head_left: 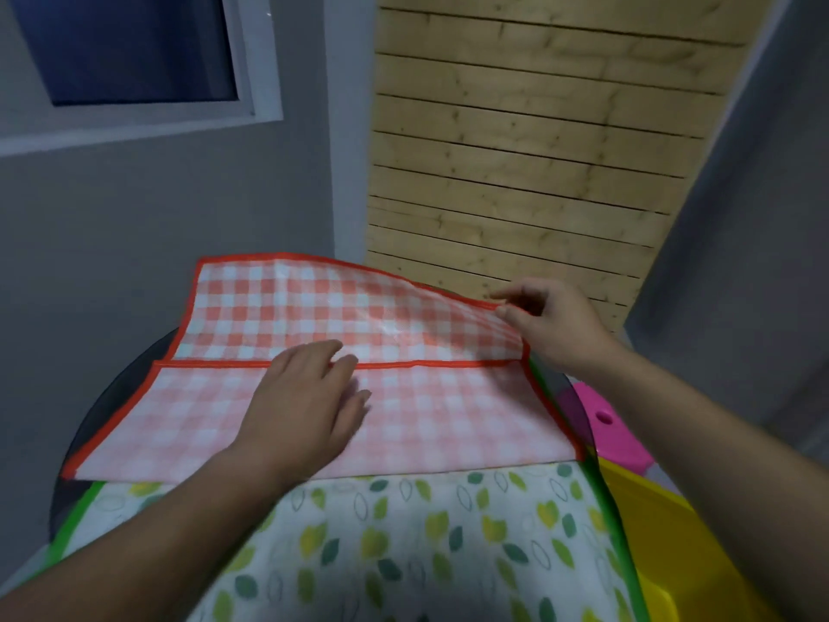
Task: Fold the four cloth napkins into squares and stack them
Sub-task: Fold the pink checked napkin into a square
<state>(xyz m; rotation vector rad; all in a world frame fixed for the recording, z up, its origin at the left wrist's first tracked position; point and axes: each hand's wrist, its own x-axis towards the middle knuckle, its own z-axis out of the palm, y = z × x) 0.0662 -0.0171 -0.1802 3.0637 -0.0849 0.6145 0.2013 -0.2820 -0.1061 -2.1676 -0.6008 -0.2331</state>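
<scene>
A red-and-white checked napkin [448,415] with a red hem lies across the middle of a small round dark table [112,397]. Its near half is doubled over, the hem running across the middle. My left hand [305,397] lies flat on that folded part, fingers spread. My right hand [547,321] pinches the far right corner of the checked napkin and lifts it off the table. Under it, closer to me, lies a white napkin [426,545] printed with green and yellow leaves and edged in green.
A pink plastic object [614,433] and a yellow plastic object [664,531] sit just right of the table. Pale wooden floorboards [516,150] run beyond it. A grey wall with a window [134,47] stands to the left, a grey surface to the right.
</scene>
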